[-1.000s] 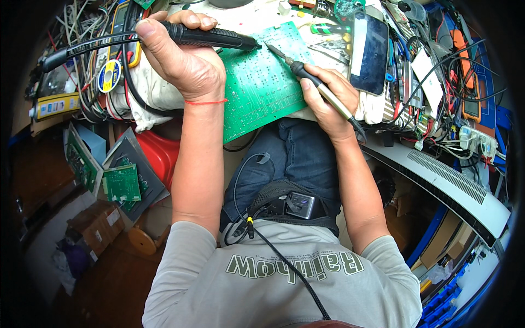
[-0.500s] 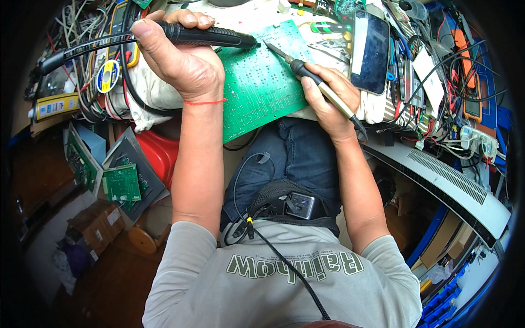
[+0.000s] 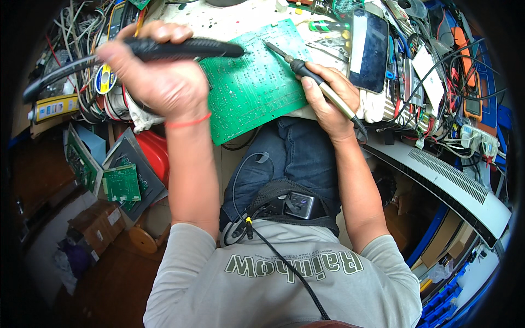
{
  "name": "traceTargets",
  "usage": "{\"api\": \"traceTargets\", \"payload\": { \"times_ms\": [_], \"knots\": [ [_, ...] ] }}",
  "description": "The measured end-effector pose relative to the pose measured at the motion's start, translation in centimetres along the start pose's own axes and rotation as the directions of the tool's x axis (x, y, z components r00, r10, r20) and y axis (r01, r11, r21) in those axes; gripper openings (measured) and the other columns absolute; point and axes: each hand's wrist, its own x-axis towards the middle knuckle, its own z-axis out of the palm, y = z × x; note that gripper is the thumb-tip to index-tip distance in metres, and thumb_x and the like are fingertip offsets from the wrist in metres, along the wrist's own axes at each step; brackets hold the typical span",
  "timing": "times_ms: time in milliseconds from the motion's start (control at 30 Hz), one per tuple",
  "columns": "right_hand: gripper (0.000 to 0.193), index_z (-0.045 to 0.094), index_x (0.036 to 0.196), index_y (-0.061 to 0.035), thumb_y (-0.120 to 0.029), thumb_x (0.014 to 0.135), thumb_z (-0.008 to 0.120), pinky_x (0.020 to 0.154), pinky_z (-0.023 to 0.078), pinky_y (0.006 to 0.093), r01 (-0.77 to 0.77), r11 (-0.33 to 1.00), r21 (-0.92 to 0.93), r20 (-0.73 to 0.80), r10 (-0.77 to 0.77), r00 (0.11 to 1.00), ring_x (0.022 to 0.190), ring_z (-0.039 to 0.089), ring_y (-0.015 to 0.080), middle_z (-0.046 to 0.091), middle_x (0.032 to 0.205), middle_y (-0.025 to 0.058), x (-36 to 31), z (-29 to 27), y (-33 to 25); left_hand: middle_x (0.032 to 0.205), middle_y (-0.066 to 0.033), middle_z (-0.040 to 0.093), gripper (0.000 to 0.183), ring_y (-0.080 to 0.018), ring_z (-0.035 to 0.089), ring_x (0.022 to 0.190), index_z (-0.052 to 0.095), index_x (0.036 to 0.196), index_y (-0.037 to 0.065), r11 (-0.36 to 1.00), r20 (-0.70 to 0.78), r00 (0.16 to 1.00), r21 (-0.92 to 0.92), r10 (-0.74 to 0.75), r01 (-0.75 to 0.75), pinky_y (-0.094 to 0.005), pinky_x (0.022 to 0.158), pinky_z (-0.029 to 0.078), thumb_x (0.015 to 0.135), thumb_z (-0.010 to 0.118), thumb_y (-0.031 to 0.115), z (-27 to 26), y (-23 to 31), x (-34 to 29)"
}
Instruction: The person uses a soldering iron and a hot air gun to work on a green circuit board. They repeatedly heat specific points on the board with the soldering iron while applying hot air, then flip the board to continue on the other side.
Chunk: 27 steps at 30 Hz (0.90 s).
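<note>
A green circuit board point(image 3: 249, 101) lies on the cloth-covered bench, its near edge jutting out above my lap. My left hand point(image 3: 167, 82), blurred by motion, is wrapped round a black desoldering pump point(image 3: 188, 49) with a thick cord trailing left. The pump's tip points right, over the board's upper part; whether it touches is unclear. In my right hand point(image 3: 334, 93) is a soldering iron point(image 3: 322, 86), held like a pen. Its tip slants up and left over the board's upper right, close to the surface.
Right of the board lies a dark-screened phone point(image 3: 369, 54), with green-handled pliers point(image 3: 328, 26) beside it. A solder spool point(image 3: 105, 79) and tangled wires crowd the left. More circuit boards point(image 3: 121, 183) lean near a red stool point(image 3: 155, 156). A long pale vented casing point(image 3: 448, 175) sits lower right.
My left hand and the desoldering pump have moved left and slightly down, drawing the tip away from the iron. The board has shifted a little left. My right hand stays put.
</note>
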Motion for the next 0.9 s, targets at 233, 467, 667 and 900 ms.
{"api": "traceTargets", "payload": {
  "times_ms": [233,467,667,900],
  "knots": [
    [0.030,0.071,0.117,-0.0008,-0.005,0.087,0.078,0.078,0.056,0.0324,0.058,0.993,0.104,-0.054,-0.053,0.997,0.086,0.073,0.0237,0.075,0.095,0.0142,-0.5,0.3,0.5,0.072,-0.0022,0.055,0.009,-0.0101,0.050,0.058,0.057,0.101,0.005,0.747,-0.077,0.993,0.654,-0.088,0.117,-0.0268,0.055,0.044,0.100,0.064,0.010,-3.3,8.7,-4.9],
    [0.055,0.066,0.126,-0.0133,-0.016,0.074,0.086,0.099,0.049,0.0455,0.320,0.940,-0.120,0.220,-0.289,0.932,0.108,0.068,0.0339,0.073,0.109,0.0094,-0.6,-1.2,-0.4,0.111,-0.0102,0.071,0.028,-0.0130,0.071,0.089,0.058,0.119,-0.001,0.513,-0.241,0.906,0.759,-0.349,0.400,-0.0210,0.060,0.052,0.095,0.070,0.007,-9.5,6.2,-10.0],
    [0.055,0.064,0.127,-0.0178,-0.006,0.076,0.082,0.098,0.051,0.0432,0.436,0.862,-0.260,0.359,-0.332,0.872,0.114,0.066,0.0319,0.072,0.111,0.0070,-0.7,-2.1,-1.3,0.125,-0.0135,0.067,0.037,-0.0191,0.066,0.110,0.059,0.124,-0.003,0.413,0.076,0.969,0.910,-0.234,0.028,-0.0314,0.096,0.052,0.088,0.065,-0.008,-11.1,4.5,-9.7],
    [0.044,0.068,0.116,-0.0081,0.006,0.076,0.080,0.091,0.056,0.0408,0.495,0.851,-0.174,0.262,-0.444,0.857,0.104,0.071,0.0318,0.075,0.110,0.0117,2.5,-2.4,-2.6,0.124,-0.0138,0.070,0.039,-0.0280,0.065,0.120,0.065,0.117,-0.001,0.456,0.389,0.906,0.845,-0.167,-0.278,-0.0378,0.107,0.047,0.080,0.069,-0.010,-8.9,4.3,-6.9]
  ]
}}
